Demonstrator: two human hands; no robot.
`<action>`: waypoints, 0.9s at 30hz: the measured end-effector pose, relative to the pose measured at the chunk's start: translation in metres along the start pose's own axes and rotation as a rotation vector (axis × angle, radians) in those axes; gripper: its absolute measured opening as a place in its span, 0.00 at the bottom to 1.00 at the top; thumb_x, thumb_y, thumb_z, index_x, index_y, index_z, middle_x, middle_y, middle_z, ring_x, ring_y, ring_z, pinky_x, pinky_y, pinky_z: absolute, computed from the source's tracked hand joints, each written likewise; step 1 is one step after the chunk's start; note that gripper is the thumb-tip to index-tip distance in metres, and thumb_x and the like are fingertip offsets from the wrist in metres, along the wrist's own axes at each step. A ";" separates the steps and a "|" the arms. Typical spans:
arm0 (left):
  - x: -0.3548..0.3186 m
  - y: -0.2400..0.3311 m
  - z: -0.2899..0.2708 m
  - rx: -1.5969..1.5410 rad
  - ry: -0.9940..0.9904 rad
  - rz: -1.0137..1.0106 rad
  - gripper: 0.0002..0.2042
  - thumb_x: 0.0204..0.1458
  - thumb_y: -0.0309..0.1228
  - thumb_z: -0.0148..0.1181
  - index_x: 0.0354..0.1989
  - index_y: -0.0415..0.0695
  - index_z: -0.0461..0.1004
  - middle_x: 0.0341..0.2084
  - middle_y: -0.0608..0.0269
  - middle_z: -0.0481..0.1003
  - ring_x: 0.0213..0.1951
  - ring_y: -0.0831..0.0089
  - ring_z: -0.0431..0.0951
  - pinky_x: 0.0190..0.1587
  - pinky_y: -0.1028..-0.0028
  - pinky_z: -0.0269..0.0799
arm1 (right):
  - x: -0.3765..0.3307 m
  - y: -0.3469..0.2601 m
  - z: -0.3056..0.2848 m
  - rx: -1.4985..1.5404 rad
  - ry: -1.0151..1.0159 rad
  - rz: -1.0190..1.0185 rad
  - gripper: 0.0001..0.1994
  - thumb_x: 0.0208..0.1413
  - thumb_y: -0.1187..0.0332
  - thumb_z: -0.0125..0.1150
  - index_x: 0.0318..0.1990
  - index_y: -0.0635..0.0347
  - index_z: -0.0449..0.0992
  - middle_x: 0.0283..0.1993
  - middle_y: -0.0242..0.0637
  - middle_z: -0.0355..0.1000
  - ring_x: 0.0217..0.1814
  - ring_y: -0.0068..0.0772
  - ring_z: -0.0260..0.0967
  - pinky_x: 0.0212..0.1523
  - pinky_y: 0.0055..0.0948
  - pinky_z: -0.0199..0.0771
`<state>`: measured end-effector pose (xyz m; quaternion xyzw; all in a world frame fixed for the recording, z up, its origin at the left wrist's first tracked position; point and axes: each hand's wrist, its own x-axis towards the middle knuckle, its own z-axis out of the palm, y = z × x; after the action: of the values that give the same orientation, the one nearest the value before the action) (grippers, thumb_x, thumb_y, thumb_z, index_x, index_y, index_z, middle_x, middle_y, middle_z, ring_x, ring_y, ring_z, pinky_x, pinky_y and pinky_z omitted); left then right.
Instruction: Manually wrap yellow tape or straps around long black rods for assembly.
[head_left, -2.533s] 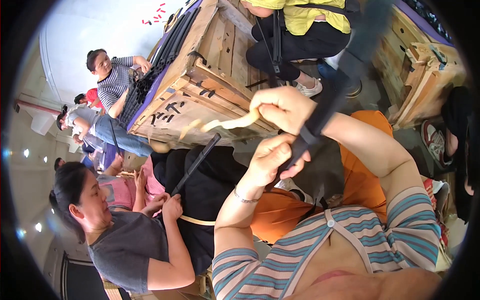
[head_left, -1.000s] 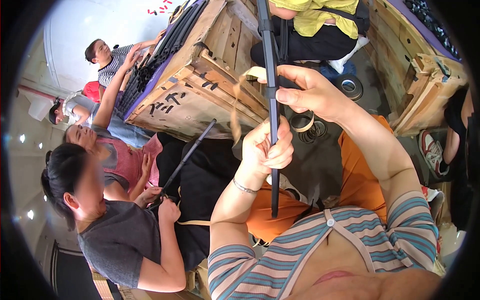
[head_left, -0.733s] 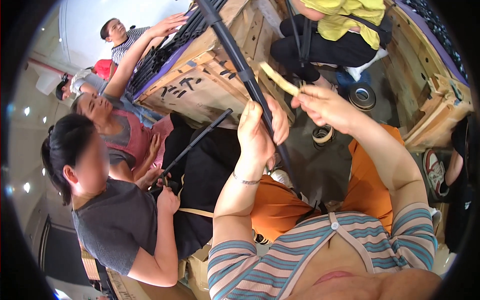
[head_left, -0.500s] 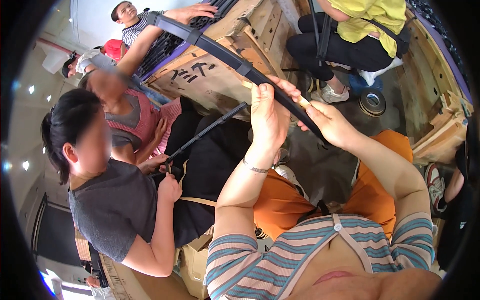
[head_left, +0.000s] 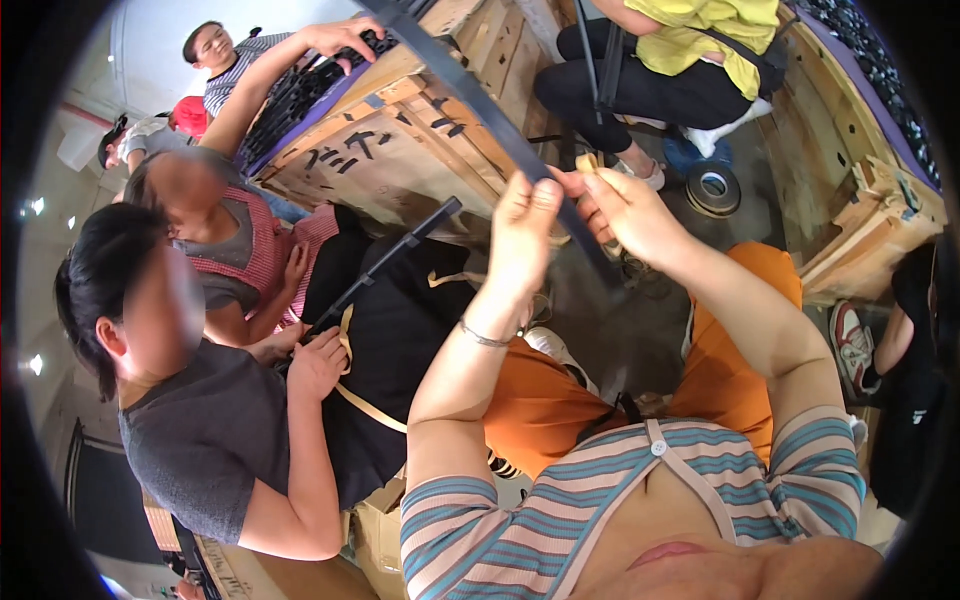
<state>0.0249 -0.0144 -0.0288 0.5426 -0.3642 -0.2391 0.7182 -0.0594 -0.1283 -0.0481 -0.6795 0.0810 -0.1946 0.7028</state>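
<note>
The bar (head_left: pixel 478 100) slants before the crate (head_left: pixel 385 170), with a roll (head_left: pixel 699 196) on the floor (head_left: pixel 630 330) to its right.

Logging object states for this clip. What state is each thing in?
Left hand: closed on the dark bar
Dark bar: slanted, lower end blurred
Right hand: pinching the tan strip
Tan strip: curled, rest hidden
Dark roll: lying flat on the floor
Co-worker's bar: hand-held, slanted
Wooden crate: loaded with dark pieces on top
</note>
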 end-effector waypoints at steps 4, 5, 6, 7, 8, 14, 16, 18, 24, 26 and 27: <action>0.005 0.010 -0.013 -0.093 0.080 0.047 0.07 0.59 0.31 0.40 0.36 0.42 0.63 0.25 0.62 0.70 0.26 0.74 0.71 0.34 0.75 0.69 | -0.003 -0.021 -0.024 -0.038 -0.261 0.105 0.17 0.62 0.57 0.38 0.41 0.61 0.69 0.16 0.27 0.60 0.13 0.13 0.53 0.14 0.14 0.51; 0.007 0.011 -0.015 -0.092 0.056 0.080 0.07 0.59 0.32 0.40 0.36 0.42 0.63 0.24 0.62 0.69 0.24 0.75 0.70 0.32 0.75 0.69 | -0.004 -0.026 -0.027 -0.054 -0.272 0.051 0.17 0.62 0.57 0.38 0.37 0.61 0.68 0.15 0.26 0.59 0.13 0.12 0.52 0.13 0.14 0.49; 0.006 0.012 -0.014 -0.194 0.065 0.080 0.07 0.59 0.32 0.40 0.36 0.42 0.62 0.23 0.63 0.66 0.22 0.76 0.67 0.28 0.76 0.67 | -0.005 -0.027 -0.028 -0.053 -0.274 0.058 0.17 0.62 0.57 0.38 0.37 0.61 0.68 0.15 0.26 0.59 0.13 0.12 0.52 0.13 0.14 0.49; 0.006 0.012 -0.015 -0.207 0.058 0.087 0.07 0.59 0.32 0.40 0.35 0.42 0.63 0.26 0.60 0.68 0.21 0.76 0.66 0.26 0.77 0.64 | -0.006 -0.027 -0.030 -0.029 -0.279 0.027 0.16 0.62 0.58 0.38 0.34 0.61 0.67 0.16 0.27 0.61 0.13 0.13 0.52 0.14 0.15 0.50; 0.006 0.014 -0.014 -0.195 0.034 0.078 0.07 0.59 0.32 0.40 0.36 0.42 0.63 0.29 0.59 0.69 0.21 0.75 0.64 0.25 0.77 0.62 | -0.008 -0.028 -0.032 -0.004 -0.285 -0.005 0.16 0.62 0.58 0.39 0.30 0.61 0.66 0.17 0.28 0.62 0.13 0.14 0.53 0.14 0.17 0.52; 0.000 0.017 -0.006 -0.371 -0.120 -0.224 0.11 0.58 0.34 0.40 0.39 0.40 0.64 0.40 0.52 0.68 0.19 0.75 0.62 0.21 0.78 0.58 | -0.014 -0.039 -0.026 -0.020 -0.238 0.129 0.17 0.57 0.54 0.48 0.28 0.60 0.67 0.19 0.28 0.65 0.15 0.13 0.59 0.13 0.15 0.54; -0.002 0.020 -0.001 -0.412 -0.121 -0.271 0.11 0.58 0.35 0.40 0.39 0.40 0.64 0.40 0.51 0.68 0.19 0.76 0.62 0.21 0.79 0.58 | -0.016 -0.040 -0.026 -0.068 -0.178 0.139 0.17 0.55 0.54 0.52 0.28 0.61 0.71 0.21 0.28 0.67 0.15 0.12 0.60 0.13 0.13 0.55; -0.001 0.020 -0.002 -0.406 -0.128 -0.286 0.11 0.58 0.35 0.43 0.39 0.40 0.64 0.34 0.54 0.69 0.19 0.77 0.63 0.20 0.80 0.59 | -0.013 -0.037 -0.030 -0.046 -0.228 0.129 0.17 0.55 0.54 0.52 0.29 0.61 0.71 0.21 0.28 0.67 0.16 0.12 0.61 0.13 0.13 0.56; 0.001 0.012 -0.001 -0.268 -0.096 -0.269 0.10 0.57 0.34 0.45 0.38 0.40 0.65 0.22 0.64 0.66 0.19 0.80 0.64 0.19 0.82 0.60 | -0.017 -0.038 -0.033 0.027 -0.458 0.079 0.12 0.58 0.64 0.50 0.32 0.64 0.72 0.27 0.29 0.67 0.22 0.15 0.63 0.20 0.15 0.62; 0.000 0.015 0.002 -0.279 -0.114 -0.315 0.09 0.57 0.34 0.45 0.38 0.41 0.65 0.20 0.66 0.65 0.19 0.80 0.64 0.17 0.83 0.59 | -0.012 -0.029 -0.032 -0.027 -0.402 -0.107 0.11 0.57 0.65 0.50 0.32 0.64 0.72 0.31 0.30 0.66 0.23 0.15 0.64 0.20 0.15 0.63; -0.001 0.015 0.005 -0.279 -0.116 -0.314 0.09 0.57 0.34 0.45 0.38 0.41 0.65 0.20 0.66 0.65 0.19 0.80 0.64 0.17 0.83 0.59 | -0.010 -0.027 -0.032 -0.081 -0.346 -0.291 0.10 0.57 0.66 0.50 0.32 0.64 0.72 0.35 0.30 0.65 0.24 0.16 0.66 0.21 0.15 0.64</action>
<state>0.0196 -0.0118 -0.0138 0.4733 -0.2792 -0.4271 0.7181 -0.0854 -0.1539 -0.0250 -0.7351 -0.1316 -0.1712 0.6427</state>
